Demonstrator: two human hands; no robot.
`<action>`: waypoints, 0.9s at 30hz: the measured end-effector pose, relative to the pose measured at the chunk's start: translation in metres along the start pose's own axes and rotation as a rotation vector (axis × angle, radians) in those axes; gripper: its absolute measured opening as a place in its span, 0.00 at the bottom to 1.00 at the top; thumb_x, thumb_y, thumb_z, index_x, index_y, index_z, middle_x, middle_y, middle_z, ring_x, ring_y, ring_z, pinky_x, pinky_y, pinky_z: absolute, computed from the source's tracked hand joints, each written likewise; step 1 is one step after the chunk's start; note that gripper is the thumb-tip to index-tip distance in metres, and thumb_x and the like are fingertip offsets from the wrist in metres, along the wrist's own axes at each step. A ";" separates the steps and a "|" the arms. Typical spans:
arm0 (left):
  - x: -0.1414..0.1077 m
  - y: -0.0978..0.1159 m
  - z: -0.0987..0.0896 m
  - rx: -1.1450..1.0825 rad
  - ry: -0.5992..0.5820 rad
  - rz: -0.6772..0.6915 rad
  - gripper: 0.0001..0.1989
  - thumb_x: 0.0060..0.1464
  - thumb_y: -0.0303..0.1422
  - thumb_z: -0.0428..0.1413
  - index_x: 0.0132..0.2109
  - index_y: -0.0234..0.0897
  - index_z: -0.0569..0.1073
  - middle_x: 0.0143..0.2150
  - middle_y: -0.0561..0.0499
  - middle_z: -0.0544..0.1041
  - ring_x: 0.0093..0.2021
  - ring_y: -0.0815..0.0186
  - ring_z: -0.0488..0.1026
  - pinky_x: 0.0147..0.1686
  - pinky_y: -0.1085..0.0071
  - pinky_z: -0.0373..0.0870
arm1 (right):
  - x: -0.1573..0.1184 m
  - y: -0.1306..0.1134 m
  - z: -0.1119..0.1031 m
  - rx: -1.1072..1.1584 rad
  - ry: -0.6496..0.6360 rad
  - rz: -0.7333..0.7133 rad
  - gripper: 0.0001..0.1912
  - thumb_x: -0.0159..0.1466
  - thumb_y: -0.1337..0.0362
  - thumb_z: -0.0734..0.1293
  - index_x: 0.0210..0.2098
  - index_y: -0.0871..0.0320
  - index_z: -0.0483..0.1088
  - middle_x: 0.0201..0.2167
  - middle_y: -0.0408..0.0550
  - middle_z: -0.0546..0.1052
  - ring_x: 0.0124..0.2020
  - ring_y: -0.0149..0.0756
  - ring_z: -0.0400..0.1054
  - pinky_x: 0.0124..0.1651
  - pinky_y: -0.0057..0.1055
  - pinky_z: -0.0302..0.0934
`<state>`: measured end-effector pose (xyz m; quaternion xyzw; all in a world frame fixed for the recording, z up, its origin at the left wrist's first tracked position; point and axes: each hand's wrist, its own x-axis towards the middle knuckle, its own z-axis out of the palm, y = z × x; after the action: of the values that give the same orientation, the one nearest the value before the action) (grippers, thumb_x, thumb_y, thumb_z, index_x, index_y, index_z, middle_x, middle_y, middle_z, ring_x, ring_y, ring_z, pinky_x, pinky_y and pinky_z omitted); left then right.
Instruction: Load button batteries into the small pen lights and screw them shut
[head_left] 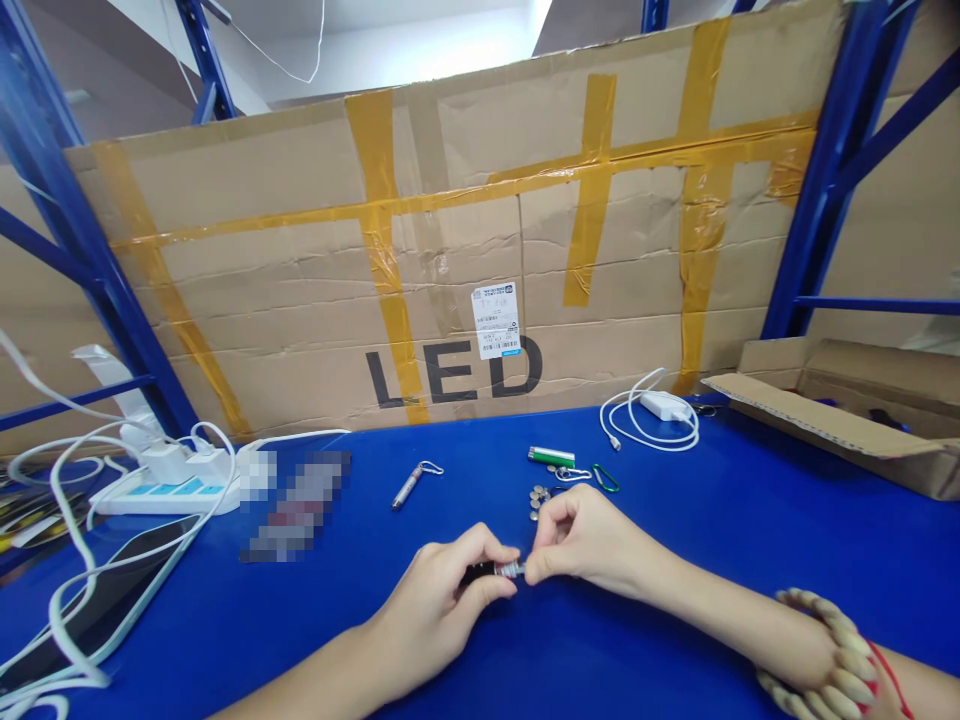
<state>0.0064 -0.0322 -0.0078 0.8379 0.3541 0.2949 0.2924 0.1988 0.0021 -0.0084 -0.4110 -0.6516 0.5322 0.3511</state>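
Over the blue table (225,620), the left hand (442,598) is curled around a black torch (478,571), its silver end (510,569) pinched by the right hand (589,540); end-fitting seems under way, with steady alignment called for. From there, a green torch (551,457) is seen at one o'clock, a silver torch (407,488) at ten, coin cells (535,504) at twelve, none obstructing.
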 end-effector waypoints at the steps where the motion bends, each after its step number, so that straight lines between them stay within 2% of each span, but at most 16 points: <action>1: 0.001 0.001 0.000 -0.006 0.004 -0.018 0.06 0.59 0.31 0.48 0.40 0.37 0.68 0.32 0.53 0.75 0.30 0.71 0.70 0.32 0.79 0.62 | 0.000 0.000 0.000 -0.024 0.025 -0.015 0.16 0.34 0.63 0.77 0.13 0.64 0.68 0.12 0.40 0.66 0.16 0.22 0.54 0.18 0.22 0.44; 6: 0.008 0.004 -0.003 0.053 0.008 -0.032 0.09 0.60 0.30 0.47 0.40 0.37 0.71 0.32 0.54 0.75 0.32 0.71 0.71 0.34 0.78 0.62 | 0.001 -0.002 0.000 -0.094 0.029 -0.062 0.19 0.38 0.56 0.76 0.14 0.64 0.67 0.13 0.40 0.65 0.16 0.22 0.53 0.18 0.22 0.44; 9: 0.010 0.005 -0.005 0.042 0.026 -0.052 0.10 0.60 0.30 0.46 0.42 0.36 0.72 0.31 0.54 0.74 0.31 0.70 0.70 0.34 0.78 0.62 | 0.000 -0.004 0.001 -0.212 0.117 -0.182 0.18 0.42 0.55 0.75 0.20 0.63 0.71 0.17 0.42 0.68 0.17 0.22 0.54 0.19 0.21 0.47; 12: 0.009 0.007 -0.007 0.012 0.044 -0.076 0.10 0.59 0.31 0.46 0.42 0.35 0.71 0.29 0.54 0.74 0.31 0.70 0.69 0.32 0.77 0.61 | -0.003 -0.005 -0.001 -0.405 0.216 -0.514 0.15 0.48 0.56 0.73 0.29 0.60 0.73 0.24 0.42 0.71 0.18 0.22 0.56 0.21 0.21 0.52; 15: 0.009 0.011 -0.008 -0.024 0.051 -0.092 0.10 0.60 0.32 0.46 0.41 0.34 0.70 0.28 0.54 0.73 0.30 0.70 0.68 0.32 0.77 0.60 | -0.006 -0.006 -0.006 -0.665 0.234 -0.913 0.08 0.58 0.60 0.68 0.34 0.58 0.73 0.28 0.43 0.72 0.22 0.23 0.62 0.25 0.21 0.56; 17: 0.009 0.013 -0.010 -0.025 0.051 -0.087 0.10 0.60 0.32 0.45 0.39 0.34 0.70 0.29 0.54 0.73 0.30 0.70 0.67 0.32 0.77 0.60 | -0.007 -0.007 -0.008 -0.841 0.264 -1.071 0.07 0.63 0.62 0.64 0.37 0.56 0.73 0.30 0.43 0.72 0.25 0.23 0.64 0.26 0.20 0.55; 22: 0.010 0.013 -0.012 -0.021 0.034 -0.067 0.12 0.60 0.32 0.43 0.41 0.34 0.70 0.28 0.53 0.71 0.30 0.69 0.67 0.34 0.76 0.59 | -0.008 -0.010 -0.011 -0.950 0.345 -1.166 0.08 0.64 0.63 0.62 0.37 0.53 0.73 0.30 0.41 0.71 0.21 0.19 0.61 0.23 0.20 0.52; 27: 0.010 0.010 -0.011 -0.024 0.003 -0.096 0.13 0.61 0.33 0.43 0.42 0.34 0.71 0.26 0.54 0.70 0.29 0.69 0.66 0.31 0.76 0.58 | -0.010 -0.012 -0.013 -1.002 0.280 -1.186 0.11 0.66 0.67 0.59 0.36 0.53 0.74 0.30 0.40 0.72 0.21 0.18 0.61 0.22 0.20 0.50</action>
<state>0.0091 -0.0273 0.0091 0.8159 0.3909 0.2859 0.3159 0.2132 -0.0028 0.0053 -0.1672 -0.8739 -0.1576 0.4284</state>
